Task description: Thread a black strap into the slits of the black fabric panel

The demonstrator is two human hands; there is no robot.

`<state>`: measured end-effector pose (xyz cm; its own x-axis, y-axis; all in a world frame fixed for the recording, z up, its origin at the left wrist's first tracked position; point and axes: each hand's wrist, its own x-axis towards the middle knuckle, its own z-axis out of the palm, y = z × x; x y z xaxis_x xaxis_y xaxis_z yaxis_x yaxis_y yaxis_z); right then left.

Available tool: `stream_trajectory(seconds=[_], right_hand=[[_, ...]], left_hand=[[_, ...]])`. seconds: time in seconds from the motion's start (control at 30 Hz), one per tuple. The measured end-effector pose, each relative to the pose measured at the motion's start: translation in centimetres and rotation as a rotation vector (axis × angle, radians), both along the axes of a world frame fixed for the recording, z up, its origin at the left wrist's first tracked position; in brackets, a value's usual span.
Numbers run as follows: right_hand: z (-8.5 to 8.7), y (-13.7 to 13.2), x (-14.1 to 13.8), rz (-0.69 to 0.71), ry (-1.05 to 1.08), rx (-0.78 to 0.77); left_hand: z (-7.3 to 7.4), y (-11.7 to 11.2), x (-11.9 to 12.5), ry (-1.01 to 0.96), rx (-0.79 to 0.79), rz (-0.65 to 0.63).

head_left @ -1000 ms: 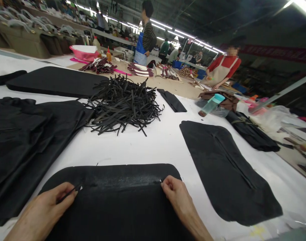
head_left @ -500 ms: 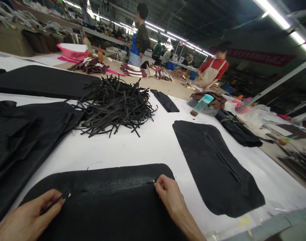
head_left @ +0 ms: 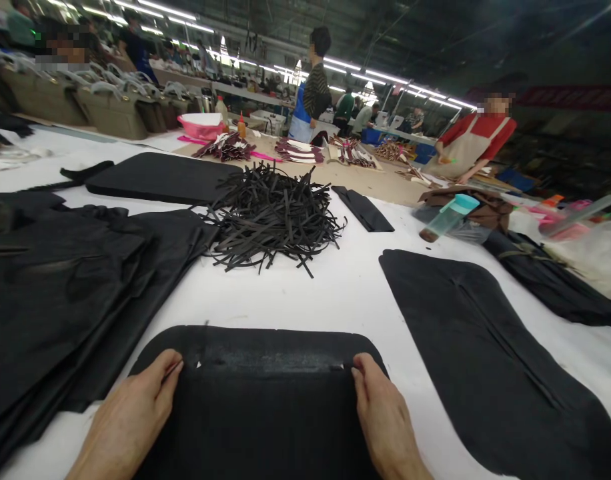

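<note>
A black panel (head_left: 265, 427) with rounded upper corners lies in front of me, a shiny, whitish-smeared band (head_left: 270, 360) running across it near the far edge. My left hand (head_left: 140, 407) is closed at the band's left end, with a dark sliver of thin black strip between thumb and finger. At the right end my right hand (head_left: 380, 413) pinches too, and a thin dark end shows by its fingertips. Small white marks show beside both hands. The strip's middle cannot be told from the black panel.
Beyond the panel lies a heap of black strips (head_left: 280, 217). Black sheets (head_left: 85, 280) are piled left, and another black panel (head_left: 485, 340) lies right. A bottle with a turquoise lid (head_left: 450, 217) lies behind it. Co-workers stand past the white table (head_left: 295, 303).
My left hand has moved from low on the panel up to the band's left end. The right hand stays near the right end. The view has swung left.
</note>
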<state>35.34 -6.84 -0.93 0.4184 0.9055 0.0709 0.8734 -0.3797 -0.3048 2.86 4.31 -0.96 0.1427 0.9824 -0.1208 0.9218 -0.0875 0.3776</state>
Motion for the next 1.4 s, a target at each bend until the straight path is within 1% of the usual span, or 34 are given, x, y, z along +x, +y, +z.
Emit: stream_trajectory(seconds=[0.03, 0.07, 0.1, 0.17, 0.2, 0.23, 0.3, 0.33, 0.4, 0.5, 0.57, 0.7, 0.8, 0.87, 0.93, 1.03, 1.13, 1.2, 1.3, 1.33, 1.4], right_hand=[[0.1, -0.1, -0.5, 0.048, -0.046, 0.081], [0.2, -0.1, -1.2, 0.12, -0.093, 0.152], [0.3, 0.0, -2.1, 0.212, -0.135, 0.207], [0.2, 0.5, -4.3, 0.4, -0.185, 0.267], [0.0, 0.9, -5.5, 0.466, -0.206, 0.284], [-0.4, 1.3, -6.5, 0.505, -0.23, 0.294], [-1.1, 2.0, -8.1, 0.545, -0.287, 0.299], [-1.4, 2.2, -8.5, 0.558, -0.316, 0.301], [-2.0, 2.4, -8.7, 0.586, -0.349, 0.311], [-2.2, 2.2, -8.3, 0.609, -0.333, 0.306], [-2.1, 2.1, -8.1, 0.605, -0.327, 0.296], [-2.2, 2.1, -8.0, 0.606, -0.343, 0.318], [-2.4, 1.8, -7.2, 0.643, -0.328, 0.372], [-2.6, 1.4, -6.0, 0.655, -0.338, 0.373], [-2.6, 0.8, -4.7, 0.661, -0.373, 0.341], [-2.3, -0.1, -2.5, 0.678, -0.439, 0.312], [-2.1, -0.8, -0.6, 0.677, -0.493, 0.294], [-2.3, -1.0, 0.2, 0.676, -0.503, 0.284], [-3.3, -1.1, 0.5, 0.654, -0.476, 0.274], [-3.6, -1.1, 0.4, 0.631, -0.468, 0.275], [-3.8, -1.1, 0.1, 0.558, -0.483, 0.324]], left_hand=[[-0.2, -0.2, -0.2, 0.004, 0.053, -0.014], [-0.3, -0.5, -0.1, 0.007, 0.125, -0.072], [-0.3, -1.0, 0.3, -0.006, 0.234, -0.178], [-0.1, -1.9, 1.9, -0.057, 0.495, -0.481], [0.1, -2.4, 2.9, -0.075, 0.613, -0.641], [0.1, -2.8, 4.0, -0.068, 0.678, -0.753], [-0.3, -3.2, 5.8, -0.032, 0.723, -0.876], [-0.7, -3.3, 6.4, -0.01, 0.718, -0.909], [-1.6, -3.3, 6.7, 0.014, 0.687, -0.949], [-2.7, -3.2, 6.3, 0.032, 0.595, -0.962], [-3.0, -3.2, 6.0, 0.038, 0.557, -0.969], [-2.7, -3.3, 6.0, 0.079, 0.522, -1.009], [-2.4, -3.3, 5.2, 0.106, 0.509, -1.009], [-2.3, -3.3, 4.1, 0.104, 0.5, -0.974], [-2.2, -3.2, 2.8, 0.098, 0.5, -0.919], [-1.6, -3.1, 1.0, 0.085, 0.545, -0.829], [-0.8, -3.1, 0.0, 0.059, 0.587, -0.737], [-0.6, -3.2, -0.5, 0.036, 0.594, -0.681], [-1.5, -3.3, -1.5, 0.015, 0.601, -0.641], [-2.0, -3.1, -1.7, -0.006, 0.615, -0.646], [-2.9, -2.2, -1.5, -0.086, 0.642, -0.675]])
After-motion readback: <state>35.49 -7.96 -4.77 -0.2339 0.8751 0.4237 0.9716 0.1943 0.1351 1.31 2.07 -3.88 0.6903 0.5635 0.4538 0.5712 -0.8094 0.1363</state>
